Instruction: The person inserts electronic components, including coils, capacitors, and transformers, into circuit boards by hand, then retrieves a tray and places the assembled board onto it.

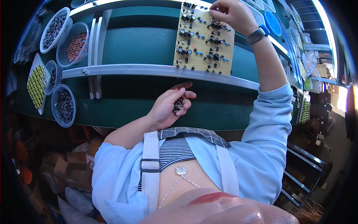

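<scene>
The right hand (pixel 235 16) is curling over the far end of a circuit board (pixel 200 43) spanning aluminium rails (pixel 130 70), any pinch unclear; nearer, the left hand (pixel 166 105) is cupping loose components (pixel 178 106). Capacitors (pixel 186 33) are already populating the board; the handful is seemingly awaiting placement.

Head cam, left of the side-by-side fisheye pair: looks steeply down from the wearer's head. Bench (pixel 141 41) fills most of the upper half, wearer's torso (pixel 175 147) the lower, close to lens. Left hand (pixel 172 103) near frame centre, right hand (pixel 235 16) at top edge. Front rail (pixel 149 70) bows; corners black.
</scene>
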`<action>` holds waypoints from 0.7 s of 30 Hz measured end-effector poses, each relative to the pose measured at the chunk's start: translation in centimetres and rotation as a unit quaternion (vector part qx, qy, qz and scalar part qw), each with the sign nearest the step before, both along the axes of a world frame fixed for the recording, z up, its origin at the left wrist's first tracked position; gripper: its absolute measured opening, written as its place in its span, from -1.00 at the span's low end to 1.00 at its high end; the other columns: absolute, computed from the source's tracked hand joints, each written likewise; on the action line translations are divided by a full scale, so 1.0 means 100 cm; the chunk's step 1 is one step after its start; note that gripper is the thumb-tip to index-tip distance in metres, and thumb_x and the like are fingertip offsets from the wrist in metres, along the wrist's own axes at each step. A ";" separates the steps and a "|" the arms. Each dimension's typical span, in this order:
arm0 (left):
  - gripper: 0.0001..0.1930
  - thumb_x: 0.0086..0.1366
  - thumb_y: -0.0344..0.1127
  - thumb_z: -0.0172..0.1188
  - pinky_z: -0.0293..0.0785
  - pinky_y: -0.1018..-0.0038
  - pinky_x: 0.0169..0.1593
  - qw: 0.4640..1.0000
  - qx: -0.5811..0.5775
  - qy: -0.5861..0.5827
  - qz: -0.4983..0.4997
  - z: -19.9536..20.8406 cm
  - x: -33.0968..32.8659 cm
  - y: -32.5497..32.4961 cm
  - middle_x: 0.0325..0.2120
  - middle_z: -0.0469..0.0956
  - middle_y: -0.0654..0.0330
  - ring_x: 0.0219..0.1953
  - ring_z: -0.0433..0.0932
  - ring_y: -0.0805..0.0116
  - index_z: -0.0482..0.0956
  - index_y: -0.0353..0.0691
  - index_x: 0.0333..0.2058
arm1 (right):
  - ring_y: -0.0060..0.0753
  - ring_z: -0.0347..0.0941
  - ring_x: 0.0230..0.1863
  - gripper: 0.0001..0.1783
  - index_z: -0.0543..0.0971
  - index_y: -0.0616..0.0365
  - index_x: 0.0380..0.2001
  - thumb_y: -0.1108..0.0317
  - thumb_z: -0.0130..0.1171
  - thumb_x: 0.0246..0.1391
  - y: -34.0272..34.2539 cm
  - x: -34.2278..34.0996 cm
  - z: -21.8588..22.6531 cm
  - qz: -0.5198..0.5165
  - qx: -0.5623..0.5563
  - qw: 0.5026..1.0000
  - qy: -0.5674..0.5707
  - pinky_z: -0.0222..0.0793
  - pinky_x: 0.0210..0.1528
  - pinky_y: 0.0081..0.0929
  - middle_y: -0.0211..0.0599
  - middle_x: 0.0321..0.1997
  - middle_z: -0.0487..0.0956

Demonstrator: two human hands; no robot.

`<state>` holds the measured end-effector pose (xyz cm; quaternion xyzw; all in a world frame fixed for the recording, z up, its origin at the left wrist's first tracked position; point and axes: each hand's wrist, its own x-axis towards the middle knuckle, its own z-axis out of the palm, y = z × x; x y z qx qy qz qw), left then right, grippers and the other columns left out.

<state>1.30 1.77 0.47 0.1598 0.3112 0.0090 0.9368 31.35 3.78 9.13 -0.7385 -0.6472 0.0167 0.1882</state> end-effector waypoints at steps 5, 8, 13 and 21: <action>-0.66 0.46 -0.15 -0.21 0.09 0.65 -0.66 0.998 -0.013 -0.049 -0.047 -0.006 -0.006 0.001 -0.49 0.43 0.21 -0.69 0.25 0.56 0.29 -0.27 0.02 | -0.29 0.50 -0.49 -0.76 0.63 0.12 -0.44 0.19 0.26 -0.12 0.001 0.001 0.003 -0.012 -0.031 0.999 0.012 0.40 -0.41 -0.41 -0.24 -0.53 0.57; -0.66 0.46 -0.10 -0.22 0.06 0.65 -0.69 0.998 -0.007 -0.034 -0.060 -0.003 -0.008 0.000 -0.61 0.38 0.26 -0.76 0.17 0.56 0.32 -0.27 -0.05 | -0.30 0.50 -0.49 -0.76 0.64 0.12 -0.44 0.19 0.26 -0.12 0.000 0.000 0.003 0.001 -0.047 0.999 0.025 0.39 -0.42 -0.40 -0.24 -0.54 0.57; -0.66 0.46 -0.06 -0.23 -0.02 0.64 -0.70 0.995 -0.007 -0.074 -0.070 -0.004 -0.010 0.001 -0.74 0.24 0.33 -0.80 0.07 0.59 0.34 -0.24 -0.21 | -0.27 0.51 -0.48 -0.75 0.64 0.12 -0.44 0.18 0.26 -0.13 0.001 0.000 0.005 -0.002 -0.058 0.998 0.008 0.39 -0.42 -0.38 -0.22 -0.54 0.58; -0.65 0.45 -0.05 -0.22 -0.05 0.63 -0.71 0.995 -0.038 -0.096 -0.012 -0.007 -0.010 0.005 -0.76 0.23 0.34 -0.79 0.08 0.57 0.37 -0.20 -0.33 | -0.20 0.51 -0.47 -0.72 0.64 0.13 -0.41 0.15 0.27 -0.11 0.006 0.004 0.010 0.022 -0.069 0.996 -0.047 0.40 -0.42 -0.36 -0.20 -0.49 0.58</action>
